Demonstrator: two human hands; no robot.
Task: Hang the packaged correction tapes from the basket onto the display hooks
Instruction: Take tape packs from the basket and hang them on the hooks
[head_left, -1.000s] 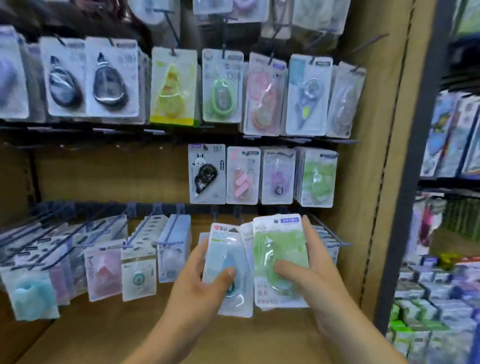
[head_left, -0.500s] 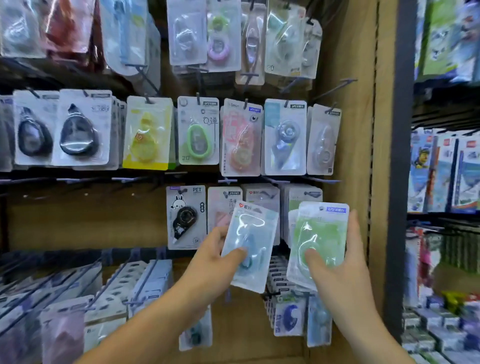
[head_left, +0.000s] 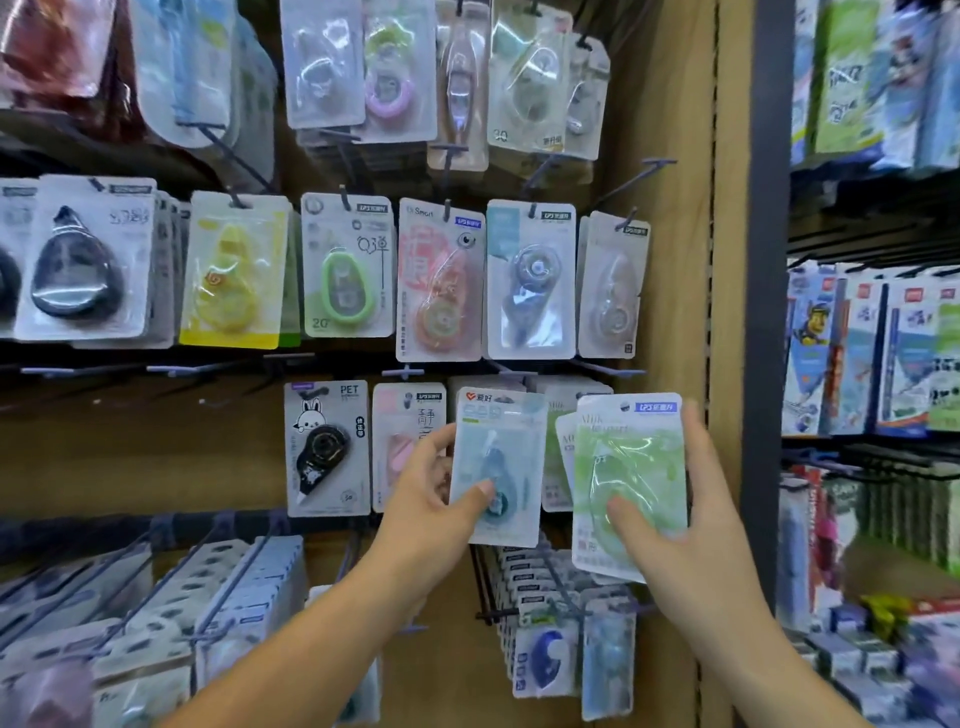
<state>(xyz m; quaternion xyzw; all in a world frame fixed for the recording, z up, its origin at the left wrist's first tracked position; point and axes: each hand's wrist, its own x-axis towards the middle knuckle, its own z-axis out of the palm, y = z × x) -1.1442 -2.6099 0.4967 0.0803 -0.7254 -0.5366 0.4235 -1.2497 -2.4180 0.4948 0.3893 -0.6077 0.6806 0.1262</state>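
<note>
Rabbit-print pack (head_left: 327, 447) hangs at 8 o'clock from frame centre, with a pink pack (head_left: 402, 441) just beside it. Neither is in play.

Left hand (head_left: 431, 499), 6–7 o'clock: it grips a blue correction tape pack (head_left: 498, 467), thumb on the blister face and fingers curled behind the left edge. The pack is upright, lifted in front of the middle row, and its top edge sits level with the tops of the hung packs there. The hook behind it is hidden.

At 5 o'clock, a hanging stack of green packs (head_left: 563, 457) shows between the two held ones.

Right hand (head_left: 691, 525), 4 o'clock: it grips a green correction tape pack (head_left: 628, 483), thumb on the front and fingers wrapped round the right edge. This pack overlaps the matching stack and tilts slightly.

The basket is not in view.

Step, as judged: both packs are picked, carried and matched to their rows, but neither is hung yet. The next move calls for finding each pack's top hole, lining it up with the hook tip and sliding the pack back along the wire. One hand at a time looks safer, since both hook tips are covered. An empty hook (head_left: 639, 179) juts out at 1 o'clock and may snag a sleeve.
</note>
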